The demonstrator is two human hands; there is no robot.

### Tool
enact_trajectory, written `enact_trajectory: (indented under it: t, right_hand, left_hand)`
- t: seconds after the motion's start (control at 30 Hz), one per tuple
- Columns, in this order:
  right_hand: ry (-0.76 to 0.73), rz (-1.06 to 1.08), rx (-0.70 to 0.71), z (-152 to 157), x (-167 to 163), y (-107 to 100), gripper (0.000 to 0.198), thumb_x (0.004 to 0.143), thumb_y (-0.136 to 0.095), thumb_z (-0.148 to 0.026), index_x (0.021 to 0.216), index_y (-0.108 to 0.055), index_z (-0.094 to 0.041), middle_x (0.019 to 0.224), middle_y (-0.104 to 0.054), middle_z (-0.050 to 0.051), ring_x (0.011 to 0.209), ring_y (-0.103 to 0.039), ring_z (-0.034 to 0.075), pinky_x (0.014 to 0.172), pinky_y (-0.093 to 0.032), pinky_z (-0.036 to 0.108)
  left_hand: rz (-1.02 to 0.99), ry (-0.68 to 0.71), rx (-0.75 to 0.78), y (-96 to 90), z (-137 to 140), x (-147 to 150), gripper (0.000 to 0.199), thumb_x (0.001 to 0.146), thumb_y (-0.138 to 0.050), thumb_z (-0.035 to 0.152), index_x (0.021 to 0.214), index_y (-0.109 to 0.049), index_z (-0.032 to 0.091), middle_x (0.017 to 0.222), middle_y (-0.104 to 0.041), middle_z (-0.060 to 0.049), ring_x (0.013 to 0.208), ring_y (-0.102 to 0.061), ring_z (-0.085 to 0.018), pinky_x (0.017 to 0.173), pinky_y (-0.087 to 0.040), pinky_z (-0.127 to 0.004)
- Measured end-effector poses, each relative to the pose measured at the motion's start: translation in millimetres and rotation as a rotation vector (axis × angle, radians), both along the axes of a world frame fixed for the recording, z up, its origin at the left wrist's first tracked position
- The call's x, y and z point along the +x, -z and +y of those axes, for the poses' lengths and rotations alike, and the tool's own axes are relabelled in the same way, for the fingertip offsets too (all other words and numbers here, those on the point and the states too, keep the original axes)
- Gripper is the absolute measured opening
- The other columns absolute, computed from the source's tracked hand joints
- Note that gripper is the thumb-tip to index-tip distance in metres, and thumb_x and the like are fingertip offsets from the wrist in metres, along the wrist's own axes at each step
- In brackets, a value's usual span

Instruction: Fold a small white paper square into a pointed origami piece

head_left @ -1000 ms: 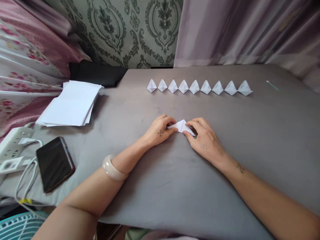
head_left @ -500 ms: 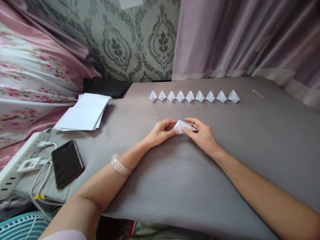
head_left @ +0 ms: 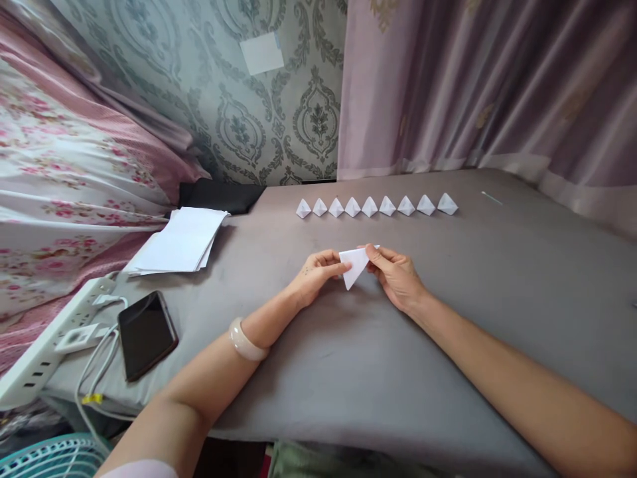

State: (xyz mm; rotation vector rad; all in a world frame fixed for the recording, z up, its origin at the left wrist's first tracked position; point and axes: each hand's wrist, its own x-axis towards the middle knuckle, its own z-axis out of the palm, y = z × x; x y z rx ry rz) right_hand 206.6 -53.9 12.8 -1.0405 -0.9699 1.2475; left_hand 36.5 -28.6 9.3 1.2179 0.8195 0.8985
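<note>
Between my two hands is a small folded white paper (head_left: 355,265), with one pointed corner hanging down toward me. My left hand (head_left: 318,272) pinches its left side, thumb on the near face. On the upper right edge my right hand (head_left: 397,273) grips it, the thumb on top and the other fingers behind, partly hidden. Beyond my hands, several folded white paper boats (head_left: 369,207) stand in a row on the grey cloth-covered surface (head_left: 318,372).
At the left lie a stack of white paper (head_left: 182,240), a black folded cloth (head_left: 221,196), a phone (head_left: 147,336) and a white power strip (head_left: 54,338) with cables. A thin stick (head_left: 492,198) lies far right. A teal fan (head_left: 54,457) stands at the lower left.
The folded paper has been turned, so its point now aims down instead of up. My right hand has shifted its grip to the upper edge. The view has tilted up slightly.
</note>
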Motion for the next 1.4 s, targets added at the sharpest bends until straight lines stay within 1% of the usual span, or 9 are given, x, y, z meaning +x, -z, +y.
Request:
enact_trajectory:
  t: [0.13,0.23,0.47,0.67,0.8,0.93,1.1,1.3,1.4]
  right_hand:
    - [0.008,-0.104,-0.005,-1,2,-2,0.030,0.065,-0.076,-0.048,0.065,-0.074,-0.018,0.060,-0.057,-0.002,0.061,-0.043,0.010,0.061,-0.035,0.027]
    - [0.002,-0.189,-0.002,-2,5,-4,0.031,0.065,-0.075,-0.050,0.063,-0.073,-0.019,0.059,-0.058,-0.001,0.061,-0.044,0.011,0.060,-0.036,0.028]
    - [-0.198,-0.160,0.023,-7,3,-10,0.042,0.074,-0.064,-0.059,0.085,-0.076,-0.020,0.079,-0.070,0.005,0.075,-0.058,0.016,0.072,-0.046,0.031]
    - [-0.064,-0.250,0.090,-13,-6,-10,0.029,0.071,-0.070,-0.048,0.083,-0.077,-0.022,0.073,-0.070,0.000,0.071,-0.057,0.015,0.071,-0.045,0.030]
    - [-0.002,-0.352,0.155,-12,-1,-10,0.024,0.072,-0.069,-0.043,0.075,-0.076,-0.020,0.071,-0.068,0.001,0.069,-0.058,0.015,0.067,-0.044,0.029]
    - [0.054,-0.472,0.200,-9,4,-7,0.024,0.074,-0.068,-0.041,0.077,-0.077,-0.019,0.071,-0.067,0.002,0.066,-0.057,0.015,0.063,-0.044,0.029]
    - [-0.018,-0.390,0.134,-6,5,-1,0.030,0.074,-0.069,-0.044,0.092,-0.076,-0.021,0.089,-0.074,0.004,0.081,-0.065,0.019,0.077,-0.049,0.032]
    - [0.018,-0.497,0.121,-5,7,0,0.026,0.074,-0.069,-0.043,0.078,-0.076,-0.019,0.066,-0.069,0.002,0.064,-0.061,0.016,0.066,-0.048,0.030]
    - [0.071,-0.622,0.207,-8,7,-4,0.022,0.077,-0.067,-0.038,0.073,-0.075,-0.019,0.065,-0.066,0.001,0.062,-0.058,0.015,0.062,-0.045,0.028]
  left_hand:
    - [0.145,0.069,0.056,-3.0,-3,-3,0.023,0.069,-0.075,0.032,0.073,-0.062,0.013,0.064,-0.060,0.002,0.060,-0.049,-0.008,0.059,-0.032,-0.023]
    - [0.179,0.099,0.052,-3.0,-4,-3,0.028,0.070,-0.075,0.039,0.075,-0.067,0.012,0.062,-0.058,0.001,0.058,-0.047,-0.007,0.056,-0.031,-0.022]
    - [-0.111,-0.001,-0.194,-0.6,3,0,0.027,0.063,-0.083,0.032,0.072,-0.070,0.010,0.063,-0.060,-0.001,0.057,-0.052,-0.006,0.057,-0.041,-0.021]
    - [-0.197,-0.007,-0.235,-2.9,4,0,0.027,0.063,-0.084,0.030,0.076,-0.071,0.009,0.063,-0.061,0.000,0.060,-0.056,-0.005,0.064,-0.047,-0.020]
    - [-0.176,0.020,-0.222,-0.9,2,1,0.027,0.063,-0.083,0.029,0.077,-0.072,0.010,0.067,-0.065,-0.002,0.063,-0.059,-0.007,0.067,-0.049,-0.022]
    - [-0.095,0.007,-0.112,2.1,3,0,0.025,0.066,-0.081,0.031,0.080,-0.073,0.012,0.069,-0.066,-0.002,0.063,-0.059,-0.009,0.066,-0.049,-0.024]
    - [-0.040,-0.098,0.010,3.9,6,-3,0.022,0.066,-0.080,0.033,0.075,-0.074,0.013,0.065,-0.067,-0.002,0.062,-0.058,-0.009,0.069,-0.048,-0.025]
    - [-0.071,-0.090,-0.065,4.0,9,-4,0.023,0.064,-0.081,0.033,0.075,-0.074,0.014,0.065,-0.067,-0.002,0.062,-0.059,-0.010,0.070,-0.048,-0.027]
    - [-0.024,-0.066,0.016,3.9,8,-5,0.025,0.066,-0.080,0.033,0.082,-0.075,0.015,0.075,-0.070,-0.003,0.068,-0.060,-0.011,0.073,-0.047,-0.027]
